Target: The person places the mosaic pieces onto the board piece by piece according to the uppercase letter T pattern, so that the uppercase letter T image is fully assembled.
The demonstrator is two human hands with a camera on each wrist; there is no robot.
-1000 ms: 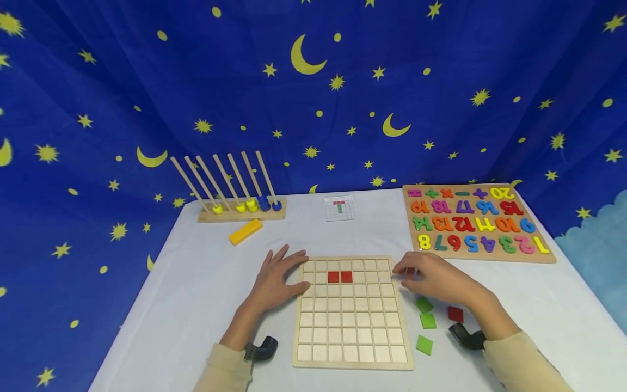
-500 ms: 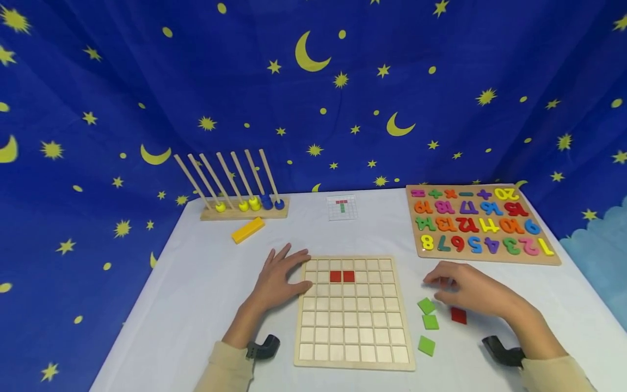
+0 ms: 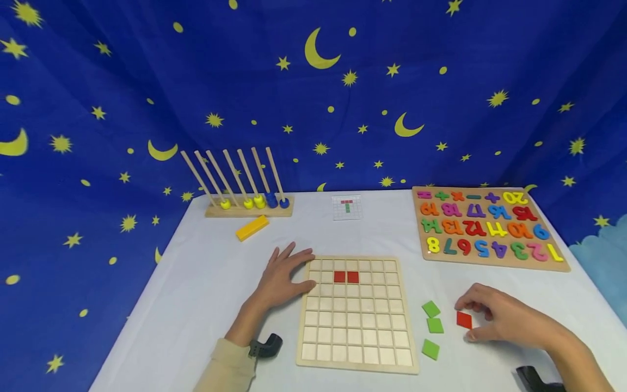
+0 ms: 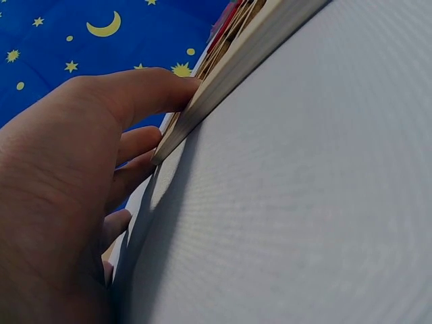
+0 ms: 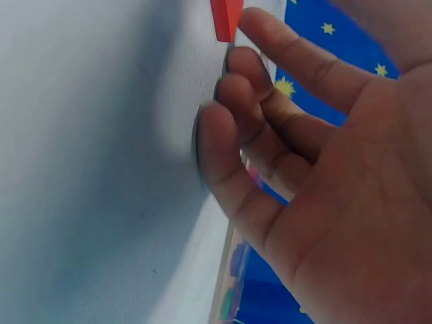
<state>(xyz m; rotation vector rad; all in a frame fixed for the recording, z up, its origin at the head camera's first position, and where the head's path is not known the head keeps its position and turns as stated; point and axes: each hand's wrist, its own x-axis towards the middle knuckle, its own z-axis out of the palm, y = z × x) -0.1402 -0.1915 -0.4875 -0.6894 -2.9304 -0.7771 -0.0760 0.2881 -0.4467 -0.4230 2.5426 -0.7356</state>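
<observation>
My left hand [image 3: 283, 279] lies with fingers spread at the left edge of a wooden grid board [image 3: 357, 368], its thumb and index finger on the rim. Two red tiles [image 3: 339, 277] sit side by side in the board's second row. To the right of the board, my right hand [image 3: 504, 316] is low over the table, with thumb and index finger on either side of a loose red tile [image 3: 463, 320]. In the right wrist view, the index fingertip is right beside that red tile [image 5: 227, 19]; the thumb is out of that view. Several green tiles [image 3: 434, 325] lie between board and hand.
At the back stand a peg abacus [image 3: 250, 211] with yellow and blue beads, and a small card [image 3: 347, 208] with a red and green T pattern. A yellow block [image 3: 252, 228] lies before the abacus. A number puzzle board [image 3: 490, 228] occupies the back right.
My right hand has moved from the board's right edge rightward and toward me, down to the loose red tile. The left hand has stayed at the board; the head view has shifted slightly.
</observation>
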